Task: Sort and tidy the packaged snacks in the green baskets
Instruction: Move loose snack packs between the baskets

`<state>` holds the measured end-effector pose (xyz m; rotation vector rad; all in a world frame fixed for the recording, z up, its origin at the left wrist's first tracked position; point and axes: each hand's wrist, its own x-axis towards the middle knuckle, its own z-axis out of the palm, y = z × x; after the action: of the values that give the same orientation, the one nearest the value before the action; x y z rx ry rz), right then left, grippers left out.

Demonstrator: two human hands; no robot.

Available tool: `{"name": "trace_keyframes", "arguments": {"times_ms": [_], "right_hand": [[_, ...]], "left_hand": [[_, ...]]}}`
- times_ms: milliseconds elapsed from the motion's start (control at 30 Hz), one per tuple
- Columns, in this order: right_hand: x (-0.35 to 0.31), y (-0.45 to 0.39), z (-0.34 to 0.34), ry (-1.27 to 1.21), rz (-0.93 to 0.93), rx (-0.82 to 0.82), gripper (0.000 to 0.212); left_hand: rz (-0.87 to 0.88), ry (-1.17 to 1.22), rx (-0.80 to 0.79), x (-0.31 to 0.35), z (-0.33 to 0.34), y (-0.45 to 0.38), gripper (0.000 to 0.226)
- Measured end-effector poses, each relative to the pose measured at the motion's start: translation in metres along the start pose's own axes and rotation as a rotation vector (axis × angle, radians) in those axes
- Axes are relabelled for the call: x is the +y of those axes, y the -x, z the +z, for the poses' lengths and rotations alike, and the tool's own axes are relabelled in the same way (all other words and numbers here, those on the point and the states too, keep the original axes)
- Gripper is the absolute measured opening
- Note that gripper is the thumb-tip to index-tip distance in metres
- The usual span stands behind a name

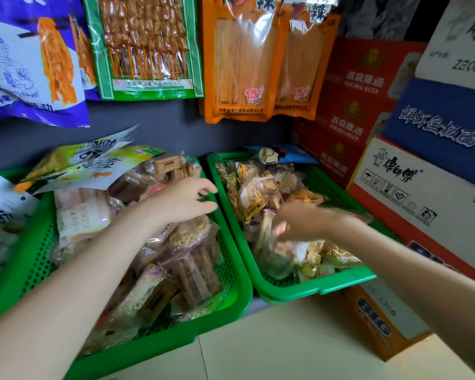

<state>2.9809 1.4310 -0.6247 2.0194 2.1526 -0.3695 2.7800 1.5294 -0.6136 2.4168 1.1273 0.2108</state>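
The left basket (231, 259) sits heaped with clear-wrapped snack packs (192, 259), and my left hand (184, 200) hovers over its far right side, fingers loosely spread, gripping nothing. Just beside it stands the right basket (340, 286) — more snack bags (258, 187) piled inside. My right hand (305, 220) is low over them, blurred — whether it pinches a bag I cannot tell.

— What kind of place is this?
— A small shop, I think. Snack packets (146, 45) hang in rows on the grey wall (154, 124), green baskets (231, 272) hold many wrapped snacks, and beer cartons (359, 86) and noodle boxes (412, 187) are stacked at the side.
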Motion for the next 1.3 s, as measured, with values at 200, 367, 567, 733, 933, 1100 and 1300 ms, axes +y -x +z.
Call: {"name": "trace_keyframes", "arguments": {"times_ms": [200,367,567,733,933,1100,1300], "right_hand": [[-0.001,0.0,-0.052,-0.948,-0.042,0.585,0.016],[0.02,-0.044,-0.029,-0.901,0.185,0.633,0.023],[0.041,-0.071,0.017,-0.115,0.451,0.439,0.026],[0.022,-0.048,-0.03,-0.545,0.374,1.053,0.027],[-0.047,-0.047,-0.035,-0.995,0.14,0.403,0.017],[-0.086,-0.063,-0.008,-1.284,0.082,0.257,0.044],[-0.064,-0.075,-0.017,-0.804,0.083,0.488,0.039]], "left_hand": [[0.091,0.314,0.048,0.026,0.013,-0.01,0.067],[0.03,0.376,0.273,-0.004,-0.011,-0.006,0.024],[-0.317,0.075,0.114,-0.071,-0.023,0.011,0.022],[-0.289,-0.065,0.167,-0.065,-0.017,0.007,0.007],[-0.021,-0.164,-0.099,-0.044,-0.014,0.007,0.05],[-0.194,-0.337,-0.114,-0.057,-0.027,0.024,0.033],[-0.157,-0.161,0.161,-0.065,-0.03,0.021,0.023]]}}
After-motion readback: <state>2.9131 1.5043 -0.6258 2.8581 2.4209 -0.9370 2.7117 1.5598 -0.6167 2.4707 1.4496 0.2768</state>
